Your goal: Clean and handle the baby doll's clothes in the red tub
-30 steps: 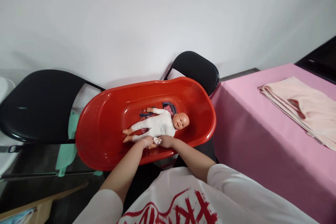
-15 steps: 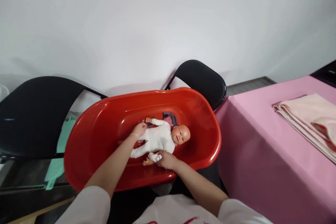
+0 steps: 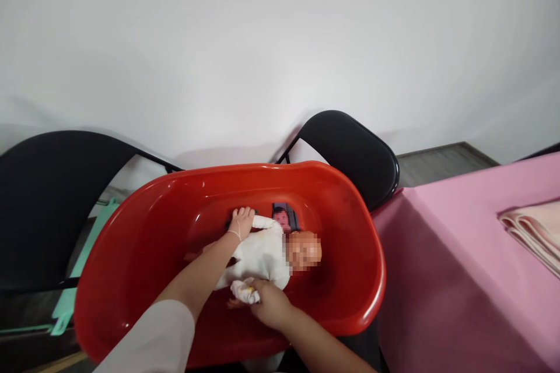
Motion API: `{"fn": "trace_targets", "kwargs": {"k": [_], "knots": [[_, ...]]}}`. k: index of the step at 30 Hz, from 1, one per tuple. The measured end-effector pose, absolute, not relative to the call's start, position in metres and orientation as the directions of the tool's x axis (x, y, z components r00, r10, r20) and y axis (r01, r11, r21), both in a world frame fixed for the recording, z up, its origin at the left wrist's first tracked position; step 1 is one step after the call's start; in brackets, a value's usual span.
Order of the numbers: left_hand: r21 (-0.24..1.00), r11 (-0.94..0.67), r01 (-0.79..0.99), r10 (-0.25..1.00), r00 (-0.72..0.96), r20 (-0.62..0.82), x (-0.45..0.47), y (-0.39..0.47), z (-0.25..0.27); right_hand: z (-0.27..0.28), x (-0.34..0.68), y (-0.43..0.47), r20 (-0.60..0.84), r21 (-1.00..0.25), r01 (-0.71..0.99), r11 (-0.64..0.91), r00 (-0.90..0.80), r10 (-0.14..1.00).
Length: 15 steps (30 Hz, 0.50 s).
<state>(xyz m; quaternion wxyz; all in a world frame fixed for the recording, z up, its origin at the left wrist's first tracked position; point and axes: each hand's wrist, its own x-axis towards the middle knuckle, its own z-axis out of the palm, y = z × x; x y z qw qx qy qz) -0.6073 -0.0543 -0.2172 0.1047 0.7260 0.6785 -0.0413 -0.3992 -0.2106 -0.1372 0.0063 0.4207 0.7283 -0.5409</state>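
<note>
Chairs (image 3: 350, 148) by a white wall bear the red tub (image 3: 350, 315); right hand (image 3: 269, 303) pinches doll's sleeve (image 3: 245, 291).

A white sleeve (image 3: 153, 338) covers the left upper arm; a thin bracelet (image 3: 235, 234) circles that wrist.

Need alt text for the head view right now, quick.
A plastic baby doll in a white suit lies in a red oval plastic tub; the left hand grips its far arm, the right hand holds a small white cloth at its near arm. Pink-covered table at right.
</note>
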Motion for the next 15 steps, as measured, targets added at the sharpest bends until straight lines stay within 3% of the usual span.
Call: {"fn": "trace_targets", "kwargs": {"k": [4,7,10,15], "knots": [[-0.004,-0.163,0.987,0.974,0.16,-0.159,-0.614,-0.077,-0.216,-0.124,-0.404,-0.191,-0.402,-0.732,0.658,0.177,-0.627,0.667],[0.058,-0.236,0.97,0.948,0.243,-0.204,-0.626,-0.083,-0.214,-0.12,-0.404,-0.166,-0.369,-0.673,0.707,0.22,-0.578,0.728],[0.143,-0.253,0.957,0.929,0.281,-0.24,-0.637,-0.086,-0.214,-0.122,-0.402,-0.145,-0.356,-0.633,0.759,0.152,-0.46,0.814],[0.261,-0.158,0.952,0.943,0.225,-0.247,-0.638,-0.103,-0.215,-0.13,-0.402,-0.142,-0.291,-0.599,0.795,0.093,-0.324,0.9]]}}
